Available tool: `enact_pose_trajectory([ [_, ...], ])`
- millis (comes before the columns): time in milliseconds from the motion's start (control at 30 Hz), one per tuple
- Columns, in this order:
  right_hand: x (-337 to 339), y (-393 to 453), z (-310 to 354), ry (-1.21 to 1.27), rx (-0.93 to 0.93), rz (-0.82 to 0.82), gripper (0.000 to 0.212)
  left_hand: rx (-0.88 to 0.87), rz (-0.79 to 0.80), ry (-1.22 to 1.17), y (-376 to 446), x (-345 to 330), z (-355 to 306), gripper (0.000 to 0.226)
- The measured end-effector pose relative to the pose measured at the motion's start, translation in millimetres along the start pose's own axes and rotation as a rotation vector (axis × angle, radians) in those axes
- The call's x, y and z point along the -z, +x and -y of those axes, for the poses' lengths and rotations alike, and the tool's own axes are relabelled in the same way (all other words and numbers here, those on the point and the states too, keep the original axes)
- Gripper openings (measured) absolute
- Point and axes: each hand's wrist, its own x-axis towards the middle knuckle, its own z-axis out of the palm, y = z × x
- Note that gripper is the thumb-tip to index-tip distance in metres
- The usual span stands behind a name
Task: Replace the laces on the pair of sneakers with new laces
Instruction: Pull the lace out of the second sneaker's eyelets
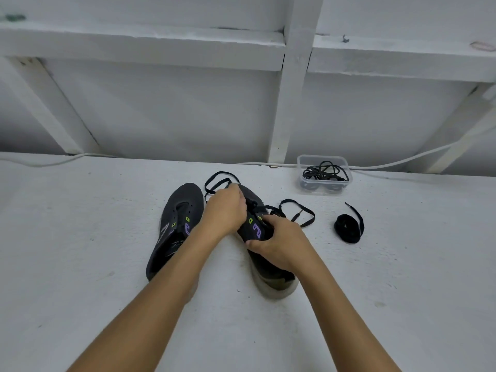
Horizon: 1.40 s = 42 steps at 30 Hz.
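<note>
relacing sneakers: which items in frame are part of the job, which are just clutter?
Job:
- right sneaker, gripped by both the left hand and right hand
- left sneaker, unlaced
- lace being threaded
- coiled lace
- tub of laces

Lying about:
- white cable

Even, cool, diffuse light, fairly bright; soft faint shadows on the bench (80, 237). Wide-angle bending at the edges, slight overall softness, no glare.
</note>
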Motion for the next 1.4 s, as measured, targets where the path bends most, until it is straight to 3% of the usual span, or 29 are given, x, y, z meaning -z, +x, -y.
enact_pose_trajectory([
  [167, -4, 1, -3, 0.030, 0.003, -0.037, 0.028, 0.275, 0.080, -0.675, -8, 4, 0, 0.014],
  [300, -4, 2, -5, 0.062, -0.011, -0.042, 0.030, 0.196, -0.066, -0.418, -18, -3, 10, 0.014],
  [533, -5, 4, -6, 0.063, -0.013, -0.042, 0.031, 0.146, -0.130, -0.196, -16, -14, 5, 0.012],
  [700, -5, 4, -6, 0.050, -0.012, -0.047, 0.031, 0.157, -0.113, -0.404, -7, -3, 6, 0.016],
  [900, -4, 4, -5, 0.050, -0.024, -0.040, 0.032, 0.123, -0.030, -0.324, -19, -7, 7, 0.020],
  [1000, -4, 4, -4, 0.046, -0.030, -0.040, 0.032, 0.119, -0.082, -0.294, -16, -6, 7, 0.025],
  [1167, -6, 1, -3, 0.062, -0.048, -0.074, 0.033, 0.319, -0.217, -0.731, -13, -9, 6, 0.019],
  [1300, -5, 1, -1, 0.059, -0.055, -0.087, 0.032, 0.265, -0.133, -0.633, -25, -21, 6, 0.021],
  [1400, -5, 0, -1, 0.058, -0.055, -0.083, 0.034, 0.231, -0.198, -0.636, -22, -20, 9, 0.008],
])
